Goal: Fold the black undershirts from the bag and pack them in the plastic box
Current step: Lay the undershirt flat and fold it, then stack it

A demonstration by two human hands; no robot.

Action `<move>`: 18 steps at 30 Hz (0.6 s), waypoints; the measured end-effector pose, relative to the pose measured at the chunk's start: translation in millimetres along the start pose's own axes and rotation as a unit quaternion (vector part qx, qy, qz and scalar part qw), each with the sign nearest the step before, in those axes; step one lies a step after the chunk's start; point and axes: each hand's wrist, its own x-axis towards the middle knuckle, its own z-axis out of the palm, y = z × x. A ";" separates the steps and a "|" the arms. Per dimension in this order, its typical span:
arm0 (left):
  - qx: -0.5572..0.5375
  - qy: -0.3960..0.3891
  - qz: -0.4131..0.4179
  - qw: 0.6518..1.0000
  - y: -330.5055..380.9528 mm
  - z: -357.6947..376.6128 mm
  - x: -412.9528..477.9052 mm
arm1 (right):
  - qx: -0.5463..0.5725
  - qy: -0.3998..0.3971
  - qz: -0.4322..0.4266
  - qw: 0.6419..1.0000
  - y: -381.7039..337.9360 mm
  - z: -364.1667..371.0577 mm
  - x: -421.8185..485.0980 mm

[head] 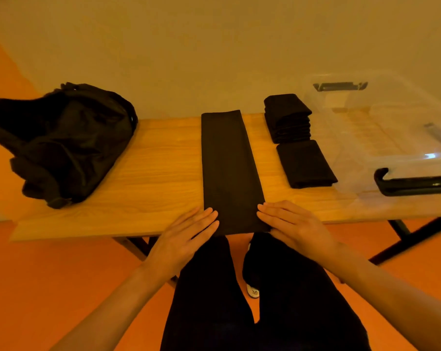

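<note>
Lower centre of frame: the left hand and right hand lie flat, fingers straight and held together. They flank the near end of a black undershirt, fingertips touching its two long edges. Neither hand pinches cloth. The placement suggests the edges are being squared and the end pinned before the next fold.

Centre: the undershirt is already folded into a long narrow strip. It runs from the near edge of the table to the far edge, lengthwise away from the person, so it can probably be folded end over end.

Right of centre: a single folded piece lies just beside the strip, and behind it stands a stack of folded pieces. Both sit between the strip and the clear box at the right edge, likely staged for packing. Whether the box holds anything cannot be told.

Upper left: the bag slumps on the table, well apart from the strip, its contents not visible.
</note>
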 end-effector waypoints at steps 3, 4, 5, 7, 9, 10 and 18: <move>0.008 0.006 -0.005 1.000 1.5 -0.1 0.3 | -0.005 0.016 -0.006 1.000 0.2 2.5 -3.1; 0.010 0.008 -0.007 1.000 1.8 -0.3 1.0 | -0.004 0.017 -0.004 1.000 0.0 3.0 -4.1; 0.015 0.012 -0.010 1.000 1.9 -0.7 1.7 | -0.005 0.017 -0.001 1.000 0.1 4.0 -5.1; 0.024 0.018 -0.010 1.000 1.3 -1.1 2.2 | -0.006 0.023 0.001 1.000 0.4 5.1 -7.0; 0.030 0.021 -0.004 0.999 1.8 -2.5 3.0 | -0.007 0.030 0.000 1.000 -0.1 4.5 -7.3; 0.031 0.021 -0.003 0.999 2.5 -3.9 3.2 | -0.010 0.034 -0.003 0.999 -0.6 3.9 -7.0; 0.010 -0.010 -0.027 1.000 3.6 -9.7 2.5 | 0.015 0.031 0.019 0.999 -6.7 -5.2 -2.1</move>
